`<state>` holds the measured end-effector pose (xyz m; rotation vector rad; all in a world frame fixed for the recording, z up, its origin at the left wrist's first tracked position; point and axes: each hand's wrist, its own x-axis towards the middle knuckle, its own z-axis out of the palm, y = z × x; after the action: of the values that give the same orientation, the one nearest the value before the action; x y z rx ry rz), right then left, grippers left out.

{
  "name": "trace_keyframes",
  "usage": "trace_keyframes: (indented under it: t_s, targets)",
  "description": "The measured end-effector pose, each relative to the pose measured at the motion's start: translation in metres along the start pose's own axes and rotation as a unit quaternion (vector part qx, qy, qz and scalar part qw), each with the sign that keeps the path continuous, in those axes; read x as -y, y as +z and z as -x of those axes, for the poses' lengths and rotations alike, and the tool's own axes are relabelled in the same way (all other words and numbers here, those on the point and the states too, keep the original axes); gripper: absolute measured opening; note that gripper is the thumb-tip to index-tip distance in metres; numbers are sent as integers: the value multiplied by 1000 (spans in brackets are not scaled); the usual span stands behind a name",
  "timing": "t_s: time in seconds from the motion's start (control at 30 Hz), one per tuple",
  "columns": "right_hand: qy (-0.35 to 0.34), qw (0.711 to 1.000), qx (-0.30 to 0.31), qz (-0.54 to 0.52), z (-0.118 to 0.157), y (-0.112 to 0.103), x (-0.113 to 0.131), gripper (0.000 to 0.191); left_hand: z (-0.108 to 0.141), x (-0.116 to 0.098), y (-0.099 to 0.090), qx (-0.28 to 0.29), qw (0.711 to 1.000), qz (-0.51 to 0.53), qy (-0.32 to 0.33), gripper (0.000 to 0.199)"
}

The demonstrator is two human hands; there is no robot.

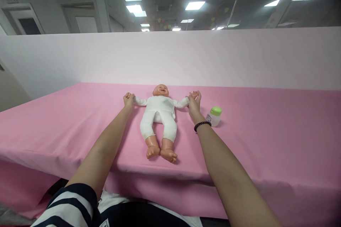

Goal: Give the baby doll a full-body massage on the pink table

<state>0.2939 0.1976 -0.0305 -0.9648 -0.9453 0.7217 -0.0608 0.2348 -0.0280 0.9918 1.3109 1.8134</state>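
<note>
A baby doll (pixel 161 108) with a white cloth body lies on its back on the pink cover, head away from me and bare feet toward me. Its arms are stretched out to both sides. My left hand (pixel 129 100) is closed round the doll's hand on the left. On the right, my right hand (pixel 194 102) grips the doll's other hand between thumb and fingers. A dark beaded bracelet circles my right wrist. Just right of that wrist stands a clear bottle (pixel 215 116) with a green cap.
The pink-covered table (pixel 266 134) spreads to both sides, its front edge close to my body. Behind it runs a low white wall (pixel 186 58) with glass above, showing ceiling lights. Two doors are at the upper left.
</note>
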Motion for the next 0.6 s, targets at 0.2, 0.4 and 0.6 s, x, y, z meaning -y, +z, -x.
trace_keyframes:
  t_s: [0.2, 0.4, 0.6]
  targets:
    - [41, 999, 22, -15, 2, 1, 7, 67, 4, -3, -2, 54, 997, 58, 19, 33]
    - [48, 966, 249, -45, 17, -10, 31, 53, 22, -16, -13, 340, 940, 9, 11, 59]
    - [102, 886, 429, 146, 23, -35, 41, 45, 23, -18, -25, 495, 854, -161, 29, 70]
